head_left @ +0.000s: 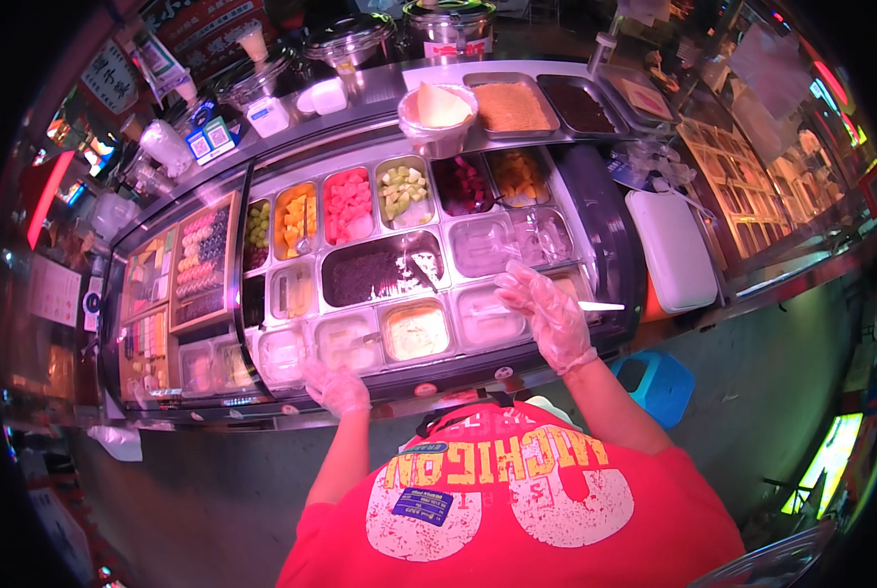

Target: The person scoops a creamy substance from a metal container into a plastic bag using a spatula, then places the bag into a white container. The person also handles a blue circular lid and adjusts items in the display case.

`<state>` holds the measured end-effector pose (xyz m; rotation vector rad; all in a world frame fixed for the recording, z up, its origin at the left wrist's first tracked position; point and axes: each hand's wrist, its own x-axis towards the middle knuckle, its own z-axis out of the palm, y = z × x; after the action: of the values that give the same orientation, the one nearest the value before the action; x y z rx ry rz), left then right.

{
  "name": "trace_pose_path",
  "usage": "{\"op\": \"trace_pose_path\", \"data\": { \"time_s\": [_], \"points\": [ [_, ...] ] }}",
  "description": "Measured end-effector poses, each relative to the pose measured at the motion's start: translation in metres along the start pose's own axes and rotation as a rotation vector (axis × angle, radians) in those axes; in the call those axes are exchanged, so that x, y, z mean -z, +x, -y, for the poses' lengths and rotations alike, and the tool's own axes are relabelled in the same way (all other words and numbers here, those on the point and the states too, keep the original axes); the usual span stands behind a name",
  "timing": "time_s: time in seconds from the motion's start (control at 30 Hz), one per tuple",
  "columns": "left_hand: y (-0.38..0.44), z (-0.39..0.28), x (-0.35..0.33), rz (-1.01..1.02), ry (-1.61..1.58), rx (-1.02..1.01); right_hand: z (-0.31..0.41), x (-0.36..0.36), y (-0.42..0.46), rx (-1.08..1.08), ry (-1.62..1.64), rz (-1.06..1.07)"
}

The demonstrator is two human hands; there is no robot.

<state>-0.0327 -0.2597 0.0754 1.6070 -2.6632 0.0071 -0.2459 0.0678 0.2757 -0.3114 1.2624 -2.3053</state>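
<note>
My left hand [337,388], in a clear plastic glove, is at the near edge of the food counter by a clear-looking tub [281,356]. Its fingers are loosely apart and hold nothing visible. My right hand [548,316], gloved too, is over the right-hand tubs with fingers stretched. A white flat utensil [603,306] passes behind it; whether the hand grips it is hidden. Between the hands are a tub of creamy white food [415,331] and a wide pan of dark food [365,275]. Cut pink fruit [348,206], yellow fruit [295,220] and pale green fruit [403,192] fill tubs behind.
A lined bucket [438,121] stands behind the tubs, beside a tray of orange-brown crumbs [513,104] and a dark-filled tray [582,105]. Wooden boxes of small colourful items [203,257] are at left. At right are a white case-like object [671,250] and a blue stool-like object [662,386].
</note>
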Motion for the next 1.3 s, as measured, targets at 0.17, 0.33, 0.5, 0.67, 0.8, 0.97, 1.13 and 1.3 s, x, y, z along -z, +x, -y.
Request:
{"op": "trace_pose_path", "data": {
  "time_s": [0.17,0.33,0.5,0.67,0.8,0.97,1.13,1.3],
  "points": [
    [0.000,0.007,-0.004,-0.036,-0.060,-0.046,-0.001,-0.027,0.003,-0.242,0.300,0.010],
    [0.001,0.017,0.003,-0.116,-0.187,-0.163,0.001,-0.043,0.009,-0.328,0.506,0.110],
    [-0.017,-0.025,0.090,-0.183,-0.914,-0.598,-0.009,-0.053,0.024,-0.347,0.595,0.158],
    [-0.073,-0.104,0.206,0.054,-1.171,-0.982,-0.032,-0.075,0.045,-0.261,0.375,-0.074],
    [-0.089,-0.141,0.233,0.104,-1.403,-0.940,-0.043,-0.090,0.059,-0.162,0.239,-0.145],
    [-0.095,-0.143,0.222,-0.009,-1.400,-0.913,-0.046,-0.094,0.067,0.033,0.089,-0.260],
    [-0.102,-0.142,0.221,0.388,-1.572,-0.692,-0.048,-0.088,0.067,0.145,-0.062,-0.296],
    [-0.095,-0.138,0.217,0.353,-1.498,-0.954,-0.051,-0.079,0.070,0.099,-0.052,-0.345]
  ]
}}
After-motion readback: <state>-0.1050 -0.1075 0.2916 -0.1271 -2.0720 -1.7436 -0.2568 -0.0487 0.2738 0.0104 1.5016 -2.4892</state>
